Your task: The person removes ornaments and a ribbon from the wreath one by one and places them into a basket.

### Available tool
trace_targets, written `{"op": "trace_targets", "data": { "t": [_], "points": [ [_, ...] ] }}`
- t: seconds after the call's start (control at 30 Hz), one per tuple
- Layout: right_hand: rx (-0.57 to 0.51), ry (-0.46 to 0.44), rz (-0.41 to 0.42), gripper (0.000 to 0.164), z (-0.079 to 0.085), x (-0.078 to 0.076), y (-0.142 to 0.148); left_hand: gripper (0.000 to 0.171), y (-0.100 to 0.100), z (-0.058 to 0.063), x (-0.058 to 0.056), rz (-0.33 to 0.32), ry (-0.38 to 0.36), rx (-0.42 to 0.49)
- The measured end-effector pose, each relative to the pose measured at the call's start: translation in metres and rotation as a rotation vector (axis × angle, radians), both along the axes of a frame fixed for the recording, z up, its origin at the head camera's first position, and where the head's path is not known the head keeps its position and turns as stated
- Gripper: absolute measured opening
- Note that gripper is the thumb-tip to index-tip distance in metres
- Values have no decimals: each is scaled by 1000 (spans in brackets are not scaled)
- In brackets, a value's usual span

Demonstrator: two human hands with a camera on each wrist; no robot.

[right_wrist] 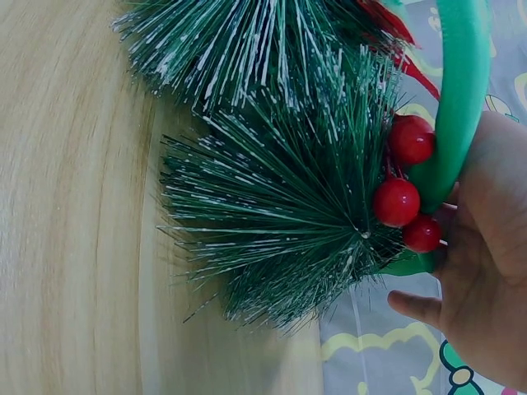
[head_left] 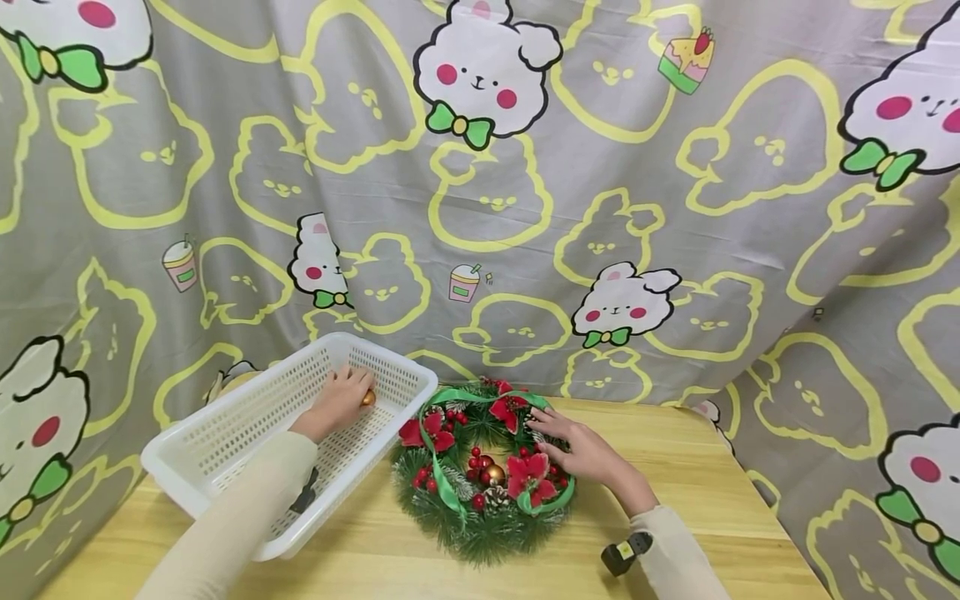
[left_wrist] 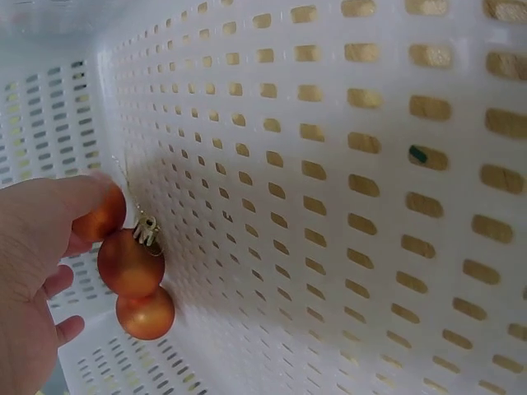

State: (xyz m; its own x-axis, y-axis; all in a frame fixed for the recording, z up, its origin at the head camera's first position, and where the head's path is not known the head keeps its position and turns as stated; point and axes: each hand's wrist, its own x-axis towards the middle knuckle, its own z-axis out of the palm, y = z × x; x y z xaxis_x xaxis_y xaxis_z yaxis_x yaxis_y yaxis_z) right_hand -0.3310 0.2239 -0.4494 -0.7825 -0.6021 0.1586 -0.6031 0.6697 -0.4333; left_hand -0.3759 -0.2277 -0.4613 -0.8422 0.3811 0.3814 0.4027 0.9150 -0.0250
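Inside the white basket [head_left: 277,554], my left hand [head_left: 345,402] pinches a copper-coloured Christmas ball [left_wrist: 105,216] between thumb and fingers. Two more balls [left_wrist: 132,263] hang close below it in the left wrist view, the middle one with a gold cap and a thin loop. A green Christmas wreath [head_left: 480,533] lies on the table beside the basket, trimmed with red flowers [head_left: 529,478], red berries [right_wrist: 397,202], pine cones, a gold ball and a green ribbon [right_wrist: 463,90]. My right hand [head_left: 581,450] rests on the wreath's right side, fingers extended, some hidden behind ribbon and berries.
The basket's slotted walls rise around my left hand, and its right rim stands right against the wreath. Under both lies a light wooden table [head_left: 675,467]. A patterned grey cloth [head_left: 510,217] hangs behind and along the sides. A black wrist camera [head_left: 626,553] sits on my right sleeve.
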Motion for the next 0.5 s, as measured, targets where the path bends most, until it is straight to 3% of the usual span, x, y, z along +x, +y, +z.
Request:
{"op": "trace_targets", "data": {
  "t": [0.5],
  "points": [
    [1, -5, -3, 47, 0, 0, 0, 23, -3, -2, 1, 45, -55, 19]
  ]
}}
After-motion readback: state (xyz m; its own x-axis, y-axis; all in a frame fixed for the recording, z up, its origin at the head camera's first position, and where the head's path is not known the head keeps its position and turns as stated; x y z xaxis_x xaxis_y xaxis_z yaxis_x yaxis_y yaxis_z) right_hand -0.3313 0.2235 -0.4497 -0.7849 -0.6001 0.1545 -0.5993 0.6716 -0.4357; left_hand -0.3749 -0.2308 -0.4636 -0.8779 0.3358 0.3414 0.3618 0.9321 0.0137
